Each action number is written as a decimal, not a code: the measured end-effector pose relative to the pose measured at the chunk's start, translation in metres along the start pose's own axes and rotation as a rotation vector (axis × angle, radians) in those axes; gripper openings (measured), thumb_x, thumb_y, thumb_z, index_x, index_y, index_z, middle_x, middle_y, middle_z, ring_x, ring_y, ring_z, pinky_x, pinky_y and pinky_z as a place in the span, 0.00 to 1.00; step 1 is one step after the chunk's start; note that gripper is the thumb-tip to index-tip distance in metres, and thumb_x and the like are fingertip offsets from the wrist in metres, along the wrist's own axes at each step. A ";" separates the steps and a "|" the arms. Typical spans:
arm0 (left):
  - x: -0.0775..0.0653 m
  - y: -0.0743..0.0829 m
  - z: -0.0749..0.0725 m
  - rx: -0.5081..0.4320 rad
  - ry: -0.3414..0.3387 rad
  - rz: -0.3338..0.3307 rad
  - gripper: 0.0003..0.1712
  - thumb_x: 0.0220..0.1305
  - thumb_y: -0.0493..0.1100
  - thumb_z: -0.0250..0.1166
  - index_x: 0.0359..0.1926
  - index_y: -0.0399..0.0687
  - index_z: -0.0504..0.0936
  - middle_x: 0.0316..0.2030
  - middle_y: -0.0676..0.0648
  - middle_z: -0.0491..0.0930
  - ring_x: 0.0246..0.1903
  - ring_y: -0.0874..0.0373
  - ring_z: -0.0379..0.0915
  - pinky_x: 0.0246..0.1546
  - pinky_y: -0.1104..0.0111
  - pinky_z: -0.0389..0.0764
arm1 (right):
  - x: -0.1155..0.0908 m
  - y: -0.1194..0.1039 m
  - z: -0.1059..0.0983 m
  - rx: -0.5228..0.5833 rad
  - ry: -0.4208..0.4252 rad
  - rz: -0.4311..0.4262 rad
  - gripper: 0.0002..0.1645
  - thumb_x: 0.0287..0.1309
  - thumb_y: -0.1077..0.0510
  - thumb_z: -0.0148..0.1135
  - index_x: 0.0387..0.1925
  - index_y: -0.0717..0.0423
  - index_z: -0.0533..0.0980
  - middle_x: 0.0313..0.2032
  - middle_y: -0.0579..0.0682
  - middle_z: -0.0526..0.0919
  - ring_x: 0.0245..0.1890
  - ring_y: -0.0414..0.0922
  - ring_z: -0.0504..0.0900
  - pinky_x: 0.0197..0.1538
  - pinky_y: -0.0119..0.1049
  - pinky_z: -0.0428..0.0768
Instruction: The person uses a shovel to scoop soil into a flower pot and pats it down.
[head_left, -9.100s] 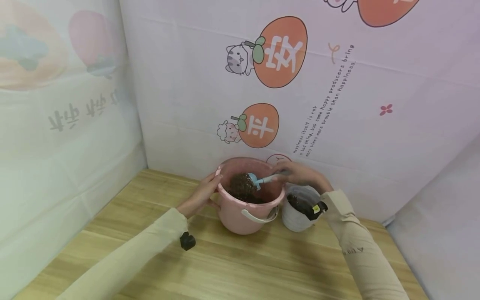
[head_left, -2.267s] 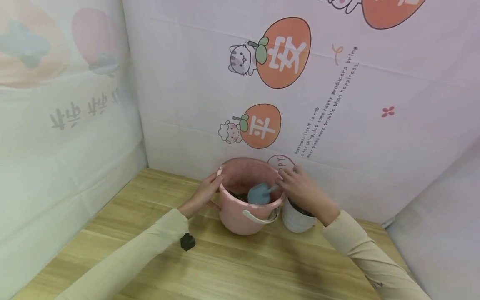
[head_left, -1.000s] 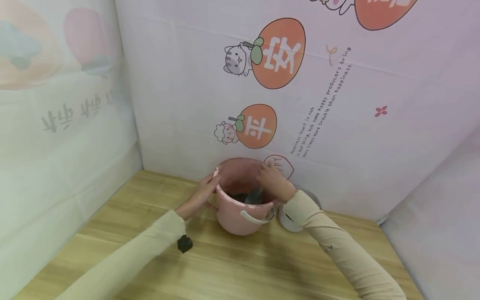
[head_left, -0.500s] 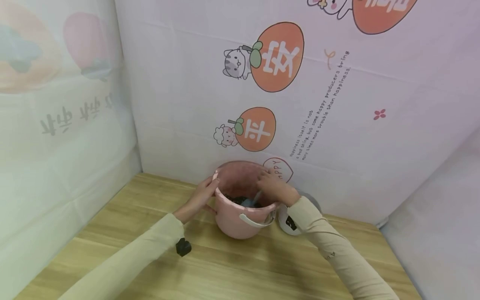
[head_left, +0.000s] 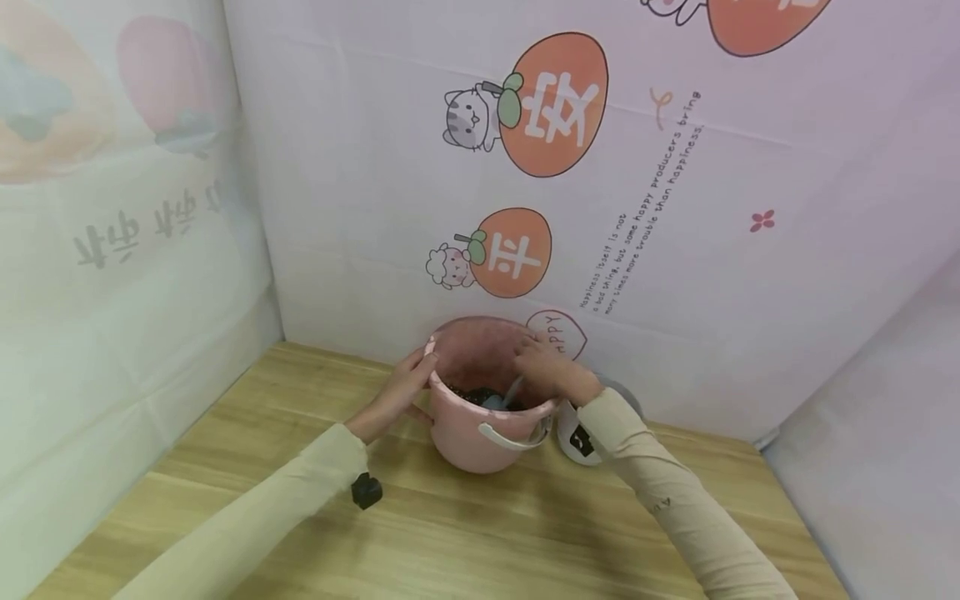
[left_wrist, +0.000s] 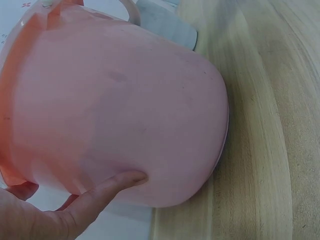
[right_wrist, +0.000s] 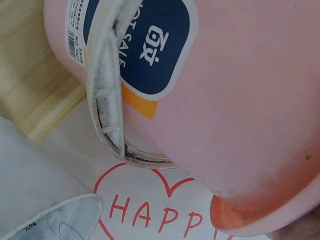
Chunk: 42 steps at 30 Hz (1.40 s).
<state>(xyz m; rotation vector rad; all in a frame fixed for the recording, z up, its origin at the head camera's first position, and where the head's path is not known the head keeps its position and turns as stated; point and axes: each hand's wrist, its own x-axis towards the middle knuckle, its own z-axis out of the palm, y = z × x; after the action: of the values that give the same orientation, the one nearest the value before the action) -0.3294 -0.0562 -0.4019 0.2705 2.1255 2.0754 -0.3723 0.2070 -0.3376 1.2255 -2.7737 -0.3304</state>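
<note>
A pink bucket (head_left: pixel 472 446) with dark soil (head_left: pixel 476 392) in its bottom stands on the wooden table. My left hand (head_left: pixel 401 387) holds the bucket's left rim; in the left wrist view one digit lies along the outer wall. Over the bucket's right side, my right hand (head_left: pixel 551 371) grips the handle of a small trowel (head_left: pixel 495 403). Its blue-grey blade points down at the soil. Only a sliver of my right hand (right_wrist: pixel 300 231) enters the right wrist view, beyond the rim.
A white pot (head_left: pixel 576 455) stands close at the bucket's right, partly hidden by my right sleeve. The bucket's white carrying handle (right_wrist: pixel 106 100) hangs down its side. Printed white cloth (head_left: pixel 360 208) rises right behind the bucket, with more cloth at both sides.
The trowel, heaped with soil in the oldest frame and bare later, now has its blade lowered into the bucket's soil. My right hand has moved left from the pot side. My left hand stays put.
</note>
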 end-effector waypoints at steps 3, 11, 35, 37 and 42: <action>0.001 0.000 0.000 -0.005 0.004 0.005 0.36 0.82 0.56 0.47 0.83 0.49 0.55 0.79 0.34 0.56 0.68 0.31 0.67 0.33 0.41 0.91 | 0.000 0.000 -0.003 0.021 -0.012 0.002 0.11 0.56 0.54 0.77 0.35 0.57 0.86 0.44 0.56 0.86 0.53 0.55 0.80 0.66 0.57 0.73; 0.001 0.000 0.002 -0.005 0.002 0.014 0.36 0.82 0.55 0.47 0.82 0.48 0.56 0.79 0.34 0.56 0.68 0.31 0.67 0.34 0.40 0.91 | 0.002 0.007 0.001 0.153 -0.049 0.008 0.08 0.59 0.53 0.76 0.35 0.52 0.88 0.50 0.60 0.87 0.61 0.59 0.80 0.79 0.60 0.63; 0.002 0.002 0.003 -0.009 0.023 0.002 0.36 0.83 0.55 0.47 0.83 0.48 0.54 0.79 0.33 0.54 0.69 0.29 0.65 0.35 0.39 0.90 | 0.001 0.038 0.007 0.463 0.052 -0.155 0.04 0.66 0.56 0.71 0.34 0.49 0.88 0.29 0.41 0.86 0.32 0.42 0.80 0.42 0.42 0.84; 0.001 0.003 0.003 -0.012 0.034 0.007 0.36 0.82 0.55 0.47 0.83 0.48 0.55 0.79 0.32 0.55 0.69 0.29 0.65 0.34 0.39 0.90 | 0.003 0.051 0.016 0.470 0.120 -0.214 0.05 0.67 0.53 0.69 0.35 0.47 0.88 0.29 0.39 0.86 0.33 0.41 0.79 0.42 0.40 0.83; 0.000 0.002 0.003 -0.020 0.032 0.002 0.36 0.82 0.55 0.47 0.82 0.47 0.56 0.79 0.33 0.54 0.69 0.28 0.64 0.36 0.37 0.90 | -0.004 0.058 0.013 0.449 0.192 -0.248 0.07 0.67 0.51 0.70 0.39 0.47 0.89 0.33 0.42 0.88 0.38 0.43 0.82 0.46 0.44 0.84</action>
<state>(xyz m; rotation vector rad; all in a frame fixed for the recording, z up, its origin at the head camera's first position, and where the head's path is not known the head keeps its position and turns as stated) -0.3283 -0.0532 -0.4001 0.2391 2.1218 2.1148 -0.4139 0.2498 -0.3364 1.5993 -2.6084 0.4000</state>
